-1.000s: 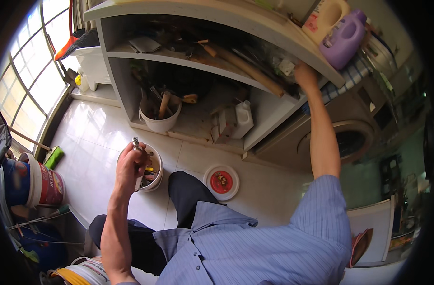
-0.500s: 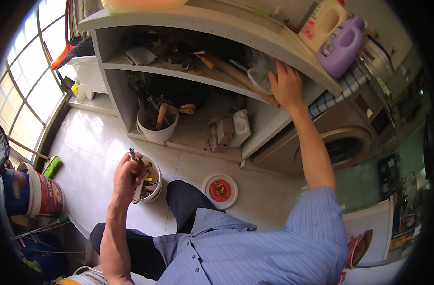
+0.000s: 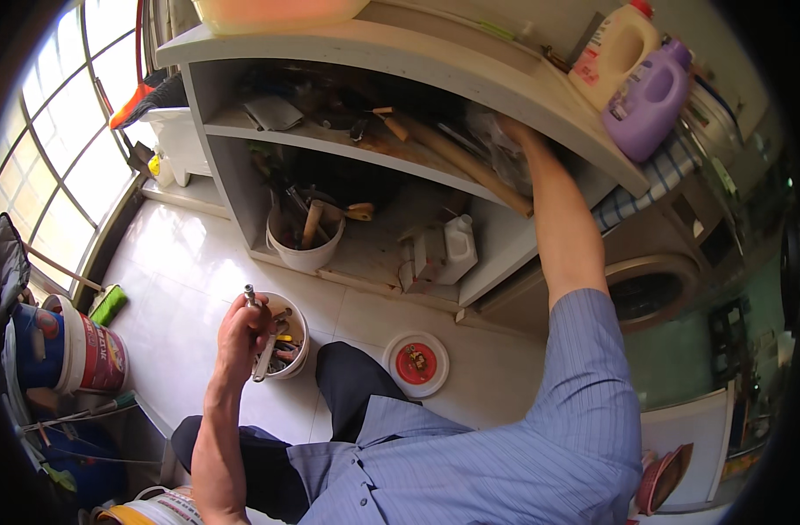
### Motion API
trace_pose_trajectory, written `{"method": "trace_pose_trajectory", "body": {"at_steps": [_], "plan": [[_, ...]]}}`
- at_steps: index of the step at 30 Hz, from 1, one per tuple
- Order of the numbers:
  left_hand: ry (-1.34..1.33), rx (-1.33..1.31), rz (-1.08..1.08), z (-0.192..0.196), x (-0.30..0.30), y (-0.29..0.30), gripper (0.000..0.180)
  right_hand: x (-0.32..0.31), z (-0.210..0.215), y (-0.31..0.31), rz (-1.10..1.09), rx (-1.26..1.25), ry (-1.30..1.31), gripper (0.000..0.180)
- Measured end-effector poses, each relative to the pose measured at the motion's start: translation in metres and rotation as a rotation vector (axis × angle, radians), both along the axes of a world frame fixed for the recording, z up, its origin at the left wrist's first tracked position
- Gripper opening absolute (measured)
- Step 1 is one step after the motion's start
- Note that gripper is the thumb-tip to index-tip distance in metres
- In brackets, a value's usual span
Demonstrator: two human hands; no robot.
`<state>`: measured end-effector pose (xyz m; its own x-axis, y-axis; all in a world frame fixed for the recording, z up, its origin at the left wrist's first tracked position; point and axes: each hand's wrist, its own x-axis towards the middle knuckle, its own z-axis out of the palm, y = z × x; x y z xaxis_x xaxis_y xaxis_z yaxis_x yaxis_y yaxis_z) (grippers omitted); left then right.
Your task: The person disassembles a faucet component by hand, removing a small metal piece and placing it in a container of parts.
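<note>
– Right hand (image 3: 511,129) has slid deeper into the upper shelf (image 3: 330,143) of the cabinet (image 3: 232,175) since half a second ago, beside a clear plastic bag (image 3: 489,136).
– Holding anything?
– Can't tell; it's mostly hidden.
– And the left hand (image 3: 242,331)?
– Closed round a silver metal tool (image 3: 265,354), by a white tool bucket (image 3: 304,343).
– The room?
– Pale floor tiles (image 3: 172,271) gleam near the window (image 3: 59,140); a red-and-white dish (image 3: 439,372) lies near the knee (image 3: 356,376), a washing machine (image 3: 518,302) beside the cabinet.

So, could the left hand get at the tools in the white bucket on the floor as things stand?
Probably yes: the white bucket is open-topped and close to the left hand, though the metal tool gripped in that hand would likely hamper picking up the tools inside.
</note>
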<state>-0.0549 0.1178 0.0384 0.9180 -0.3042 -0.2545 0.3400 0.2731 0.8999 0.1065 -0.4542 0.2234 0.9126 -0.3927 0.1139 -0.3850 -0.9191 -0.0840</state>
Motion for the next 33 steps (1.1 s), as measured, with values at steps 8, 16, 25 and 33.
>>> {"method": "trace_pose_trajectory", "body": {"at_steps": [8,16,25,33], "plan": [[-0.009,-0.041,0.021,-0.009,0.012,0.004,0.027,0.019,-0.02,-0.067,-0.032,0.065,-0.306,0.059],[-0.012,-0.077,-0.012,0.002,0.017,-0.004,0.025,-0.05,-0.039,-0.109,-0.106,0.746,-0.832,0.051],[0.0,-0.084,-0.056,0.002,0.024,-0.008,0.027,-0.103,-0.031,-0.079,0.156,1.568,-1.386,0.048],[-0.002,-0.128,-0.041,0.005,0.025,-0.007,0.027,-0.087,-0.024,-0.074,0.171,1.498,-1.301,0.046]]}}
